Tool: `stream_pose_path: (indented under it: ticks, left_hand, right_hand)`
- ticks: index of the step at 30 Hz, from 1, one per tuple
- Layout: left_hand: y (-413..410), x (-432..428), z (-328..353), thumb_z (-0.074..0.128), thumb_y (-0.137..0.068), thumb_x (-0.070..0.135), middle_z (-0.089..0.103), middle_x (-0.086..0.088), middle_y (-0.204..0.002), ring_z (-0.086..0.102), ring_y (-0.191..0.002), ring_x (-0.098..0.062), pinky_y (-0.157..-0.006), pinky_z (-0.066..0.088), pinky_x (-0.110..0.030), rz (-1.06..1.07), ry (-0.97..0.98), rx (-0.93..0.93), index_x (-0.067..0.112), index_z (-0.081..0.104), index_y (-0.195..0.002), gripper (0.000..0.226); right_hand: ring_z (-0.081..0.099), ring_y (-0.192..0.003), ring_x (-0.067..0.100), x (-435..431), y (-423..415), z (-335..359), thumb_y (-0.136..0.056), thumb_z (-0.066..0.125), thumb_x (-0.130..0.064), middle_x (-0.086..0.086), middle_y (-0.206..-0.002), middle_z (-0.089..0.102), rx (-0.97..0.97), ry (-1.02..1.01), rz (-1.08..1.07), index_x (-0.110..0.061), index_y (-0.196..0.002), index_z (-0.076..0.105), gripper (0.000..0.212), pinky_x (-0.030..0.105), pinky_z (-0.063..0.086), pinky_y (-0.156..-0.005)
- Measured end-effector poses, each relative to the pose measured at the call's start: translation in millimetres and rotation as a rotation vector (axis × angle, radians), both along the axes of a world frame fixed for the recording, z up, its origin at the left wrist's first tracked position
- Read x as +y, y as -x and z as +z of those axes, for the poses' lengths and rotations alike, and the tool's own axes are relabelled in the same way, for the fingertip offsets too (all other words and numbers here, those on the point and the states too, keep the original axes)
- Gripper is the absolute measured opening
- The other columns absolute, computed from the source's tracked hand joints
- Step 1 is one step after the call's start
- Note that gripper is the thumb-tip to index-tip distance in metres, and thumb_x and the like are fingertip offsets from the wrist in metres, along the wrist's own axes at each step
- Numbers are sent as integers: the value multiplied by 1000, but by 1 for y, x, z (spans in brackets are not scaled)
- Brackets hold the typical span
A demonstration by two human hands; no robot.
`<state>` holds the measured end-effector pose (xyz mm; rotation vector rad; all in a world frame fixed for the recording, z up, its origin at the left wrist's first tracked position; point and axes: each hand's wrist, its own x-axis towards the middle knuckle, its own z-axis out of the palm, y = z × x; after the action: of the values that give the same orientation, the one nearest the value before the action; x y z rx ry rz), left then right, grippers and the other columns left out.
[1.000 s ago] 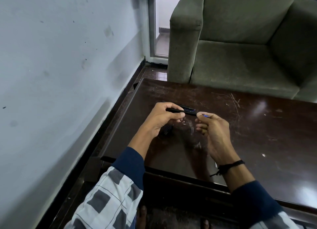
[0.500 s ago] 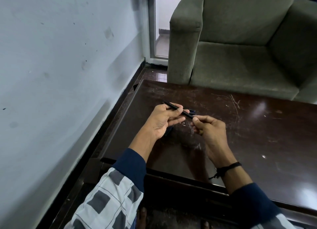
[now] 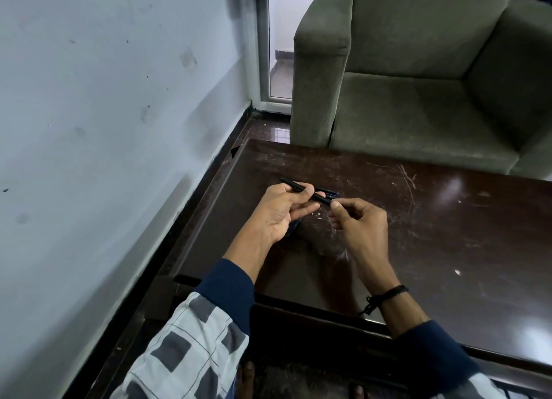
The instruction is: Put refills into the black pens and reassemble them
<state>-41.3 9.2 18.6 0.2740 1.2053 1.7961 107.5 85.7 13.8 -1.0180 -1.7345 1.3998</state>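
L hand (image 3: 280, 213) is up over the table (image 3: 433, 234), palm toward the camera. Its thumb and curled fingers grip the black pen (image 3: 294, 185) near the pen's middle. The pen is off the tabletop and runs slantwise: far end sticks out past the L thumb toward the wall (image 3: 104, 129), near end points at the R hand (image 3: 361, 225).

R hand sits just beside the L, fingers curled in, w/ thumb and forefinger pinching the pen's near end. Too small to tell whether the refill is in or which part of the tip they're on.

Second pen (image 3: 327, 190) lies flat on the table just behind the held one, roughly parallel to it, w/ a bit of blue at its R end. A dark piece (image 3: 294, 226) shows on the table under the L palm, mostly hidden; can't tell what it is.

Table is dark brown, glossy, w/ lots of scratches and pale scuffs, esp. under the hands. Grey-green armchair (image 3: 418, 114) stands right behind its far edge. Pale wall runs along the L side, w/ a strip of dark floor btwn wall and table.

Black cord wristband (image 3: 388, 292) on the R wrist. Sleeves (image 3: 209, 339) are checked grey/white w/ navy cuffs.
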Motion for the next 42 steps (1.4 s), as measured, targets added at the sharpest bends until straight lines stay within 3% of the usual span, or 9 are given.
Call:
stream_pose_path:
  ticks: [4,7,13,19,23,26,31,36,42]
  left_hand:
    - [0,1,-2,67,-93,-2,78,-20,-96,78,-88,-25,-66,62,-27,-5,6,0,2,66,-100,8]
    - [2,1,-3,67,-93,-2,78,-21,-98,78,-90,-26,-68,62,-27,1,1,5,2,67,-101,9]
    - [3,1,-4,69,-93,-1,78,-20,-98,78,-92,-27,-68,62,-28,-14,3,21,2,67,-101,9]
    - [5,0,-6,69,-92,-1,78,-20,-100,77,-94,-28,-69,62,-28,-17,2,36,2,69,-101,9]
    - [5,1,-7,70,-92,-1,78,-21,-100,77,-96,-28,-70,62,-29,-26,8,37,1,69,-102,10]
    - [6,1,-8,70,-92,0,78,-21,-101,77,-96,-29,-70,62,-29,-24,6,39,1,68,-104,12]
    - [6,1,-8,70,-91,-1,78,-21,-102,77,-98,-28,-71,62,-29,-30,9,42,1,68,-104,13]
    - [5,2,-8,69,-92,-1,78,-21,-101,77,-95,-28,-69,62,-28,-26,20,47,1,69,-104,12]
    - [4,2,-8,69,-92,-1,78,-21,-102,77,-98,-28,-71,62,-29,-35,16,39,1,68,-104,13]
  right_hand:
    - [68,-70,11,4,0,-1,-91,78,-15,-1,-80,77,3,-30,29,-26,-91,78,11,32,56,-64]
    - [73,-77,13,3,1,-1,-91,79,-25,-1,-88,78,29,9,42,-26,-99,77,8,34,61,-69]
    - [66,-66,6,4,0,-2,-92,77,-17,-2,-78,75,-3,-25,21,-26,-90,77,10,29,53,-62]
    - [74,-80,21,3,0,-1,-94,76,-28,0,-83,78,32,24,49,-26,-97,77,4,36,62,-74]
    - [73,-83,19,5,0,-1,-90,80,-19,-3,-84,77,-33,-40,42,-27,-93,77,9,38,61,-75]
    - [72,-88,15,6,-1,0,-88,82,-26,-5,-94,76,-7,-38,66,-32,-100,76,15,36,60,-77]
    - [72,-72,12,3,0,-1,-95,74,-24,1,-81,77,-28,-7,43,-27,-93,77,5,42,63,-73]
    - [70,-92,14,6,-1,0,-86,84,-24,-6,-96,75,-17,-32,77,-31,-101,75,18,39,60,-80]
    - [71,-76,15,5,-1,-2,-92,78,-21,0,-82,76,-49,-22,52,-26,-92,77,5,48,63,-78]
